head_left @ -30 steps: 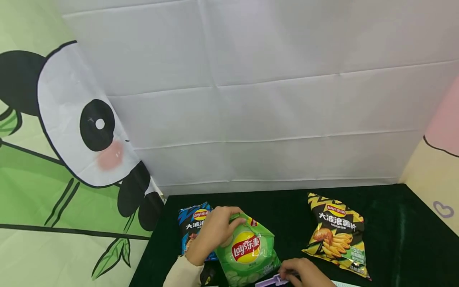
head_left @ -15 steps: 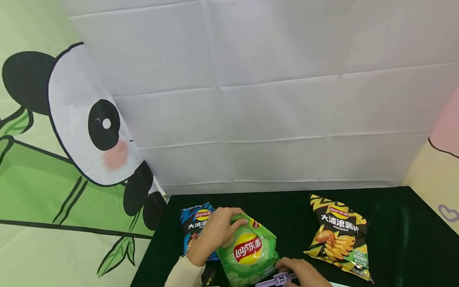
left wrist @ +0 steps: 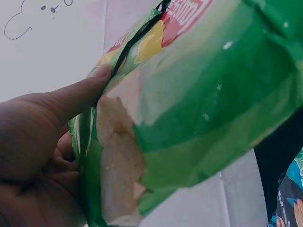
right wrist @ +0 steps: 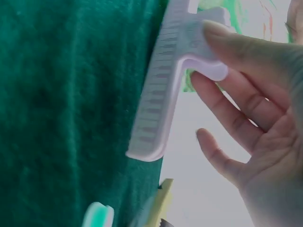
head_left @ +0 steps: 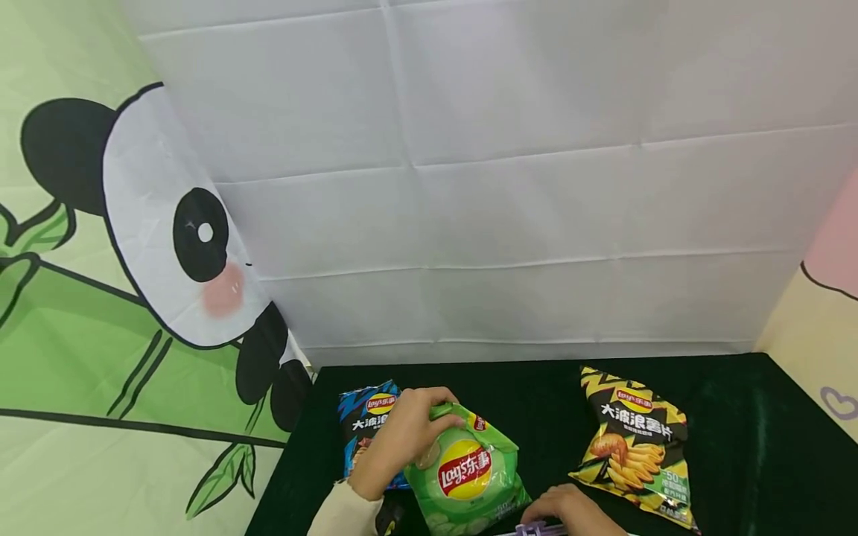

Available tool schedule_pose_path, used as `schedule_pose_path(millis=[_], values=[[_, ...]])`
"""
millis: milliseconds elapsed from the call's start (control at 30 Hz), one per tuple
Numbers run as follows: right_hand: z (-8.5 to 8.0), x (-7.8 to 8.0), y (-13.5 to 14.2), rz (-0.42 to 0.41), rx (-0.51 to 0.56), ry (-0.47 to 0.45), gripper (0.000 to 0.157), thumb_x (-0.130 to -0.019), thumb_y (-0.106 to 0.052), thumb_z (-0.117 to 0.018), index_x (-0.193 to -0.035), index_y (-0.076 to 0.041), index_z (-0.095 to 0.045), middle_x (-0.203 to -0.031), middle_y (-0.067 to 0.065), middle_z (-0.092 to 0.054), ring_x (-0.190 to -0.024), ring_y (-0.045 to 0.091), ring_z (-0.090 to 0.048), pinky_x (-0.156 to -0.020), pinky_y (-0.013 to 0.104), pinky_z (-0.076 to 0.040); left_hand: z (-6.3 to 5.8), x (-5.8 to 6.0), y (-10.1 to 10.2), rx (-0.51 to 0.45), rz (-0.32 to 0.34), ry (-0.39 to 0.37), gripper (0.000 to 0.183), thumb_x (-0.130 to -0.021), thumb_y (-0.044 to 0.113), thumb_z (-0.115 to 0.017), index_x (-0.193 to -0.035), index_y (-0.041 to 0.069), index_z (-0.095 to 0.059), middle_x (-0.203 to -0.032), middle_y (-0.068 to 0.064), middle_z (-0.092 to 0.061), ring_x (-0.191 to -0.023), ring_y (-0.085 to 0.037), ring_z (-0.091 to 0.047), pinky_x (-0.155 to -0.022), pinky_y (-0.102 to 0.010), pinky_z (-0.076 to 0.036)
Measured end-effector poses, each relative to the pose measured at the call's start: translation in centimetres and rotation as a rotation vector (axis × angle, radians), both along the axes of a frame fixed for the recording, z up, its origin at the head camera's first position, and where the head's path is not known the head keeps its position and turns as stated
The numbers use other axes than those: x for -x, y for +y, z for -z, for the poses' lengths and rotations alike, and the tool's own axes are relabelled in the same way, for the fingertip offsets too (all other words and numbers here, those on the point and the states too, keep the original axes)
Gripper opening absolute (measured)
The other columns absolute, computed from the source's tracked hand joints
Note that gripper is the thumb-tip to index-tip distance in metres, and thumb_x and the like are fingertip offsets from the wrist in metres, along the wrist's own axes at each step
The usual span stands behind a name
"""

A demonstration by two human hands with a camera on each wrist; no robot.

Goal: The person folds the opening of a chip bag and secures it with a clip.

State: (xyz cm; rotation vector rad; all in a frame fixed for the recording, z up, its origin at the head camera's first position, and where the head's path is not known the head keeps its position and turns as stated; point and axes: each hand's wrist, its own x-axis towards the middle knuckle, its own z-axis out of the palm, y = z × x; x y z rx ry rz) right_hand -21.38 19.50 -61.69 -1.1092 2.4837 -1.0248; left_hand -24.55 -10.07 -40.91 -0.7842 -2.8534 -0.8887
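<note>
My left hand (head_left: 402, 439) grips the top of a green Lay's chip bag (head_left: 462, 473) and holds it upright on the dark green tabletop (head_left: 536, 409). In the left wrist view my thumb (left wrist: 78, 97) presses on the bag's (left wrist: 199, 104) torn upper edge, my other fingers curled behind it. My right hand (head_left: 570, 510) sits at the bottom edge, just right of the bag, pinching a pale purple bag clip (head_left: 536, 529). The right wrist view shows the clip (right wrist: 165, 90) pinched at its handle between thumb and fingers (right wrist: 222, 35), with the other fingers spread.
A blue Lay's bag (head_left: 365, 424) lies behind my left hand. A yellow-and-black Lay's bag (head_left: 633, 443) lies to the right. A white creased backdrop (head_left: 503, 186) stands behind the table, a panda cloth (head_left: 134, 298) at left. More clips (right wrist: 97, 215) lie near my right hand.
My right hand with the clip has dropped lower in the head view, while the view has shifted a little. My left hand still holds the green bag.
</note>
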Motion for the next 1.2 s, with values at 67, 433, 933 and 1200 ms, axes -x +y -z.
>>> schedule_pose_path(millis=[67,433,933,1200], values=[[-0.4,-0.2,0.3,0.022,0.027,0.036,0.029,-0.085,-0.049,-0.063,-0.113,-0.041,-0.061,-0.099,-0.025,-0.064,-0.088,-0.01,-0.053,-0.072,0.019,-0.043,0.0,0.0,0.0,-0.006,-0.005,-0.005,0.011,-0.084,0.035,-0.069,-0.091,0.027,-0.07,-0.089,0.011,-0.072,-0.08,-0.002,-0.061,-0.072,-0.02,-0.051],[-13.6,-5.9,-2.1,0.355,0.204,0.079,0.025,-0.089,-0.034,-0.064,-0.113,-0.031,-0.061,-0.092,-0.015,-0.059,-0.082,-0.001,-0.049,-0.067,0.017,-0.044,-0.2,-0.2,0.0,0.013,-0.006,0.005,0.014,-0.084,0.034,-0.07,-0.094,0.024,-0.071,-0.089,0.009,-0.072,-0.08,-0.004,-0.062,-0.071,-0.021,-0.051],[-15.7,-5.9,-5.1,0.794,0.391,0.41,0.033,-0.08,-0.013,-0.075,-0.106,-0.03,-0.067,-0.091,-0.019,-0.063,-0.078,-0.001,-0.053,-0.073,0.018,-0.052,-0.3,-0.6,-0.2,-0.043,0.043,-0.02,0.013,-0.083,0.031,-0.071,-0.093,0.022,-0.069,-0.084,0.005,-0.071,-0.061,0.004,-0.053,-0.054,-0.014,-0.045],[-15.4,-5.2,-6.2,0.728,0.515,0.39,0.033,-0.077,-0.012,-0.076,-0.107,-0.025,-0.071,-0.096,-0.012,-0.069,-0.087,0.001,-0.058,-0.081,0.011,-0.049,-0.4,-0.9,-0.6,-0.032,0.061,-0.024,0.014,-0.084,0.033,-0.07,-0.095,0.025,-0.066,-0.084,0.009,-0.069,-0.063,0.003,-0.051,-0.057,-0.015,-0.045]])
